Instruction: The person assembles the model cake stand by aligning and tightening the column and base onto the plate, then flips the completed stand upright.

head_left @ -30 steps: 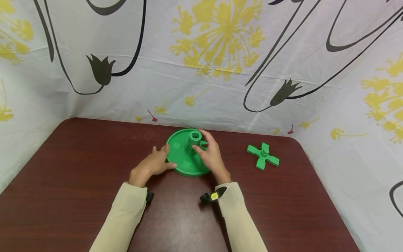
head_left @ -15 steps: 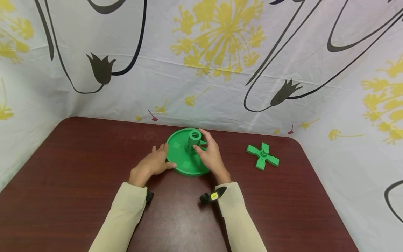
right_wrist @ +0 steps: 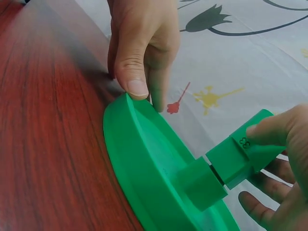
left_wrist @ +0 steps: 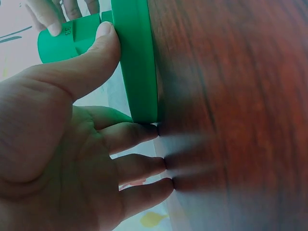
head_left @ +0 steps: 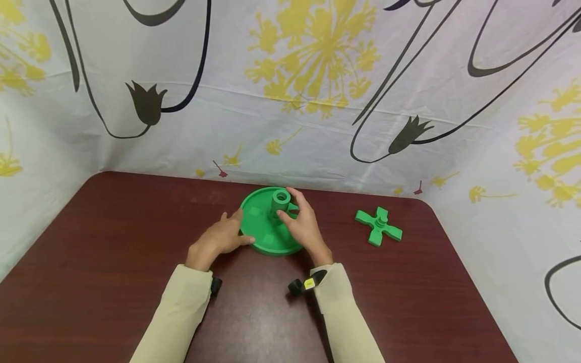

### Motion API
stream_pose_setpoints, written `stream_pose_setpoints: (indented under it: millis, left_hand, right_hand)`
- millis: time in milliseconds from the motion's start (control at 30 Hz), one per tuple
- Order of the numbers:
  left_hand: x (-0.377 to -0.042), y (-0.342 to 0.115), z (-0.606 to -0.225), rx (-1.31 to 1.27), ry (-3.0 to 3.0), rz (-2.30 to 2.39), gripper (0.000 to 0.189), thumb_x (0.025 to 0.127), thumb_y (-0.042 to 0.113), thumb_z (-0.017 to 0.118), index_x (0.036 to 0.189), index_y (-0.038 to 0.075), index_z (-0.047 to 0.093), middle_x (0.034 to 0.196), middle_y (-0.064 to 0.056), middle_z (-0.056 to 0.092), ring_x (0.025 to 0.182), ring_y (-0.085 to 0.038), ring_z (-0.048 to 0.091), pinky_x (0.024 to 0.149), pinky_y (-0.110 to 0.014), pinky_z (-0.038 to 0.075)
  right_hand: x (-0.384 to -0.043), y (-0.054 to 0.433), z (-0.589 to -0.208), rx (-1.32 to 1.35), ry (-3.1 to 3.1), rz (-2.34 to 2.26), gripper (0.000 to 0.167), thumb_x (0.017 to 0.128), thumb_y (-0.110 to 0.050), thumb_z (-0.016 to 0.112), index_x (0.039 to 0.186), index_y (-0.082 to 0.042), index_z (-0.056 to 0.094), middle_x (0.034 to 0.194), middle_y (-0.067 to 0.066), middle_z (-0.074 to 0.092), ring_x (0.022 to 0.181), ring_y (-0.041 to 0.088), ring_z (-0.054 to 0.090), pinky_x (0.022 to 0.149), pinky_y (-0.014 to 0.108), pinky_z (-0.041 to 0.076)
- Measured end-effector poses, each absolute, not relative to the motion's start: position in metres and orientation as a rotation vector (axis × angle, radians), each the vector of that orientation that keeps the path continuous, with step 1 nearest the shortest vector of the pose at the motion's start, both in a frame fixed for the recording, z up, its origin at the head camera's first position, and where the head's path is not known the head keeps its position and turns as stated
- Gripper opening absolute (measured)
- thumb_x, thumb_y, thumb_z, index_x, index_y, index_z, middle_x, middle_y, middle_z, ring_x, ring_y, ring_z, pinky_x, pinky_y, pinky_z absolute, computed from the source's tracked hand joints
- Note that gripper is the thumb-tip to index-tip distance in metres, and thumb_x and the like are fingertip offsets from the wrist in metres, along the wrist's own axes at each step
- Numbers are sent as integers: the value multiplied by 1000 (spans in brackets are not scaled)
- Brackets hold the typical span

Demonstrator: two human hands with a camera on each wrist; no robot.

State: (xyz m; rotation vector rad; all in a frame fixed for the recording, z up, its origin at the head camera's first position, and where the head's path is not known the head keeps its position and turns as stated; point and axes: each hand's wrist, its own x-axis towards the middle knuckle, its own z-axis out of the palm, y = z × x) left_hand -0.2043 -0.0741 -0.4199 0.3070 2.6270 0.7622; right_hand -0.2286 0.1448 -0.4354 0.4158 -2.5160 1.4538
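A round green tray-like base (head_left: 256, 229) with a raised rim lies near the table's far edge. My left hand (head_left: 220, 234) holds its left side, thumb and index finger at the rim. The other fingertips reach the tabletop in the left wrist view. From the middle of the base rises a short green post (right_wrist: 204, 185). On top of it stands a green hollow piece (right_wrist: 240, 159) marked 33, with a narrow dark gap between the two. My right hand (head_left: 305, 227) grips this piece by its side, thumb in front and fingers behind. A ring-shaped opening shows at its top.
To the right lies a green four-armed cross (head_left: 380, 224) with a threaded-looking stub at its centre. The dark red-brown table (head_left: 113, 242) ends at a white flower-patterned cloth (head_left: 195, 146) behind and at the sides. Each wrist carries a small black camera (head_left: 297, 286).
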Motion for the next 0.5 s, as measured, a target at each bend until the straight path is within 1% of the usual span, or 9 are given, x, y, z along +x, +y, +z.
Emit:
stream_pose_setpoints:
  millis: [167,367,500]
  left_hand:
    - [-205,-75,-422,318,2631,763,89,98,37,63,158,-2,9,162,-24,18,150,-47,8,116,-61,24]
    - [-206,-74,-422,320,2628,765,89,98,37,63,158,-3,9,162,-24,17,150,-47,8,115,-61,25]
    - [-206,-75,-421,324,2628,762,89,98,37,63,157,-3,10,162,-25,18,149,-47,8,115,-61,26]
  right_hand:
    - [-229,145,-435,418,-2513,1463,60,91,-3,70,145,-11,47,132,14,60,120,29,59,95,46,51]
    - [-231,144,-436,420,-2495,1414,59,88,-4,74,142,-5,50,131,15,61,117,31,60,91,47,53]
    - [-231,143,-436,411,-2494,1399,60,86,-6,77,141,-5,52,130,14,59,115,31,61,90,46,54]
